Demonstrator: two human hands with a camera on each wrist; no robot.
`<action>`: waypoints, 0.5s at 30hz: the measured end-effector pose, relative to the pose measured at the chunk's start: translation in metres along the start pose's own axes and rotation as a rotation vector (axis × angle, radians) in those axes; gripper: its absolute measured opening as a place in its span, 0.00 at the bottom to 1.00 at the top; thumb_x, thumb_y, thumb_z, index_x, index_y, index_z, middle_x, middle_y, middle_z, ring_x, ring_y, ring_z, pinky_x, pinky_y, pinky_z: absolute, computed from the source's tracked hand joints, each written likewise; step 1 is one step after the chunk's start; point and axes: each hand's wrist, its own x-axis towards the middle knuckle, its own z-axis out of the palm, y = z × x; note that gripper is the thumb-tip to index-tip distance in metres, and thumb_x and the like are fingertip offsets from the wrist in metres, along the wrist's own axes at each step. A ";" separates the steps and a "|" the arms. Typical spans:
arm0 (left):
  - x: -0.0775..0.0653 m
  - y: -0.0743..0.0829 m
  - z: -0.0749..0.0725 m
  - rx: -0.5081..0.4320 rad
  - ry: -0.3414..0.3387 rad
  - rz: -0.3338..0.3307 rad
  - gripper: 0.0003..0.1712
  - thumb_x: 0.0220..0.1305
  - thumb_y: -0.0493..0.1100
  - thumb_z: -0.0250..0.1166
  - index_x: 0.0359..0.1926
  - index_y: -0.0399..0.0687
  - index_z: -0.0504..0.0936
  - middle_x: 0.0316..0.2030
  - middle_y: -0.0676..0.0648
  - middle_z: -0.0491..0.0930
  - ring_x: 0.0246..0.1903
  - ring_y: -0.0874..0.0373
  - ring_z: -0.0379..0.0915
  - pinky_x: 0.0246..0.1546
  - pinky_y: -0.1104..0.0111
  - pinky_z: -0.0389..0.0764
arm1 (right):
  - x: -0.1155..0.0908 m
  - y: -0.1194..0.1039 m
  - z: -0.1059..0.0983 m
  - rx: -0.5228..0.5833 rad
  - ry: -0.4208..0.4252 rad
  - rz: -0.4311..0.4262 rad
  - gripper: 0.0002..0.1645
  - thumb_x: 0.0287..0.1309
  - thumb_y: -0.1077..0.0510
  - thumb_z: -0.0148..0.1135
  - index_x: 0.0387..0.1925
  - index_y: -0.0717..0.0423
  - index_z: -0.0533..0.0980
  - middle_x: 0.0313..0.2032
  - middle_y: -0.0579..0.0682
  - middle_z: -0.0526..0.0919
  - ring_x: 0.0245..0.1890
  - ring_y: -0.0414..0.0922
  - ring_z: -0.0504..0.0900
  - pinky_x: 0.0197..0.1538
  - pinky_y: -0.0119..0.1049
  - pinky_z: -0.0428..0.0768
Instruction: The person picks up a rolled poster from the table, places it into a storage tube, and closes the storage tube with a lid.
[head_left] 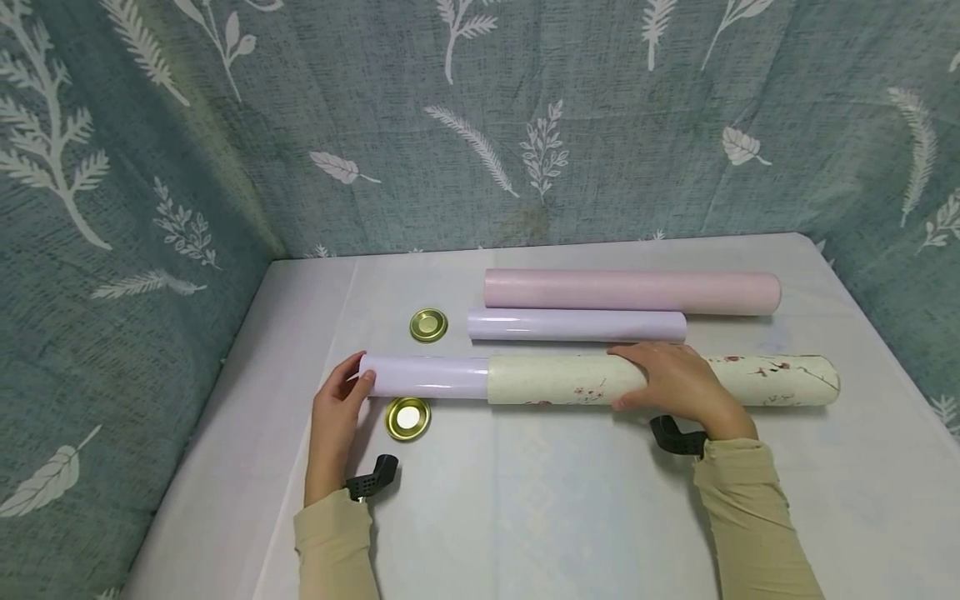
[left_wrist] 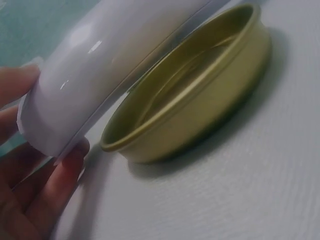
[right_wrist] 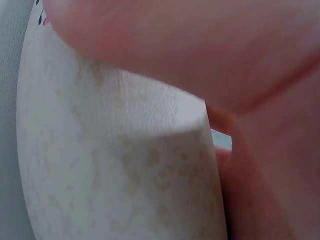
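Observation:
A cream tube (head_left: 547, 380) printed with small red blossoms and dark twigs lies across the table. From its left end sticks out a glossy lilac roll (head_left: 427, 377), its other part hidden inside the tube. My left hand (head_left: 337, 417) holds the roll's free left end, with thumb and fingers around the rim; the left wrist view shows this lilac end (left_wrist: 65, 95) close up. Over the middle of the cream tube, my right hand (head_left: 675, 383) grips it from above, thumb on the near side. In the right wrist view, the mottled tube surface (right_wrist: 125, 175) fills much of the picture.
One gold lid (head_left: 407, 418) lies just in front of the lilac roll, near my left hand. Another gold lid (head_left: 428, 325) lies behind it. Farther back are a second lilac roll (head_left: 577, 325) and a longer pink roll (head_left: 630, 292). A patterned green cloth (head_left: 420, 183) hangs behind the table.

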 end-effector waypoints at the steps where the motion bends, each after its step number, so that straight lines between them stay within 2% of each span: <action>1: 0.000 0.001 0.000 0.008 -0.004 0.002 0.30 0.54 0.64 0.57 0.59 0.67 0.67 0.57 0.57 0.67 0.53 0.58 0.64 0.50 0.58 0.68 | 0.000 0.000 0.000 -0.002 -0.001 0.002 0.46 0.35 0.35 0.68 0.58 0.47 0.68 0.53 0.54 0.73 0.54 0.55 0.68 0.54 0.55 0.59; 8: -0.002 0.002 0.003 0.058 -0.019 0.015 0.32 0.53 0.66 0.56 0.59 0.66 0.67 0.57 0.54 0.66 0.54 0.55 0.64 0.52 0.55 0.67 | -0.001 0.000 0.000 0.006 -0.001 0.009 0.46 0.34 0.35 0.68 0.58 0.47 0.68 0.53 0.54 0.73 0.54 0.55 0.68 0.53 0.54 0.60; 15: -0.003 0.004 0.003 0.061 -0.044 0.048 0.32 0.54 0.64 0.57 0.59 0.64 0.68 0.56 0.54 0.68 0.52 0.55 0.64 0.52 0.56 0.67 | 0.000 0.000 -0.001 0.004 -0.003 0.004 0.47 0.34 0.34 0.68 0.58 0.47 0.68 0.53 0.54 0.73 0.54 0.54 0.68 0.53 0.54 0.59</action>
